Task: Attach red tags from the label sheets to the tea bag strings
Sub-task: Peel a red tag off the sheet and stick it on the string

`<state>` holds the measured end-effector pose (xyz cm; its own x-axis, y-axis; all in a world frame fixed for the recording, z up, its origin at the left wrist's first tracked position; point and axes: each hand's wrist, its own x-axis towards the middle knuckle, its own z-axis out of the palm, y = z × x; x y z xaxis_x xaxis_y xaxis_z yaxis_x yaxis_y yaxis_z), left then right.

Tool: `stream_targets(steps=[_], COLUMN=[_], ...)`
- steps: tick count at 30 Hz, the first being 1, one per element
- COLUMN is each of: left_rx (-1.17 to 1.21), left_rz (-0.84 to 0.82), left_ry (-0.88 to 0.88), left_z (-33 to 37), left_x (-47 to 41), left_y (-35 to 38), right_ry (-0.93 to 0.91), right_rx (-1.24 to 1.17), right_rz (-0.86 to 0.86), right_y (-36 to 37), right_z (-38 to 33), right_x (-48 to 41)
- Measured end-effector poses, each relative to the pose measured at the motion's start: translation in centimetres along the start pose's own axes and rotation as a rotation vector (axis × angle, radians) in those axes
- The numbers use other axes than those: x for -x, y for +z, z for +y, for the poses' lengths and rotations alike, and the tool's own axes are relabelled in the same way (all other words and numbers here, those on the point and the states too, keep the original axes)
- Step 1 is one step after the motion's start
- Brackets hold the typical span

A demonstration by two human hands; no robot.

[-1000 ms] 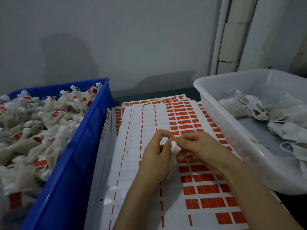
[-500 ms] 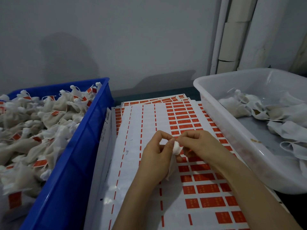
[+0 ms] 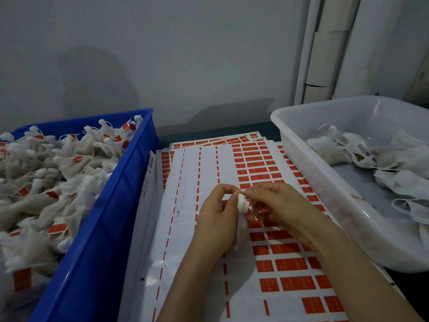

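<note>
Head camera: a grey wall (image 3: 185, 54) backs the bench. At the left a blue crate (image 3: 111, 228) heaped with tagged bags stands against the stacked label sheets (image 3: 209, 163), and a white tub (image 3: 325, 182) of untagged bags covers their right edge. In the lane between, the left hand (image 3: 216, 219) pinches a tea bag (image 3: 241, 205) by its neck. The right hand (image 3: 283, 205), fingers curled, nips the bag's top, perhaps its string, which is too small to tell.

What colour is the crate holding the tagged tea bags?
Solid blue; the blue plastic crate shows best in the head view.
</note>
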<state>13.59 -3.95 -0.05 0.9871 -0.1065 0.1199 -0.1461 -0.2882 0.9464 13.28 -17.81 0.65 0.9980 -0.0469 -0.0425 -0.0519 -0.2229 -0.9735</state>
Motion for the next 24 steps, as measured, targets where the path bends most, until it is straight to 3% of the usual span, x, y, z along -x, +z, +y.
stream_targets(steps=[4, 8, 11, 15, 22, 24], left_rx=[0.095, 0.404, 0.590, 0.588, 0.763, 0.737], left_rz=[-0.051, -0.143, -0.227, -0.277, -0.413, -0.378], left_ry=[-0.059, -0.125, -0.168, -0.168, -0.216, -0.255], left_z=[0.1, 0.4, 0.7, 0.3, -0.5, -1.0], left_x=[0.0, 0.2, 0.2, 0.1, -0.1, -0.8], left_y=[0.0, -0.1, -0.5, -1.3, -1.4, -0.9], right_ry=[0.081, 0.087, -0.015, -0.220, -0.292, -0.300], right_rx=[-0.203, -0.315, -0.271, -0.171, -0.161, -0.167], right_rz=[0.019, 0.075, 0.040, -0.116, -0.005, -0.023], right_y=[0.1, -0.1, -0.1, 0.6, 0.8, 0.9], right_z=[-0.2, -0.3, -0.8, -1.2, -0.8, -1.0], right_x=[-0.3, -0.2, 0.2, 0.8, 0.7, 0.9])
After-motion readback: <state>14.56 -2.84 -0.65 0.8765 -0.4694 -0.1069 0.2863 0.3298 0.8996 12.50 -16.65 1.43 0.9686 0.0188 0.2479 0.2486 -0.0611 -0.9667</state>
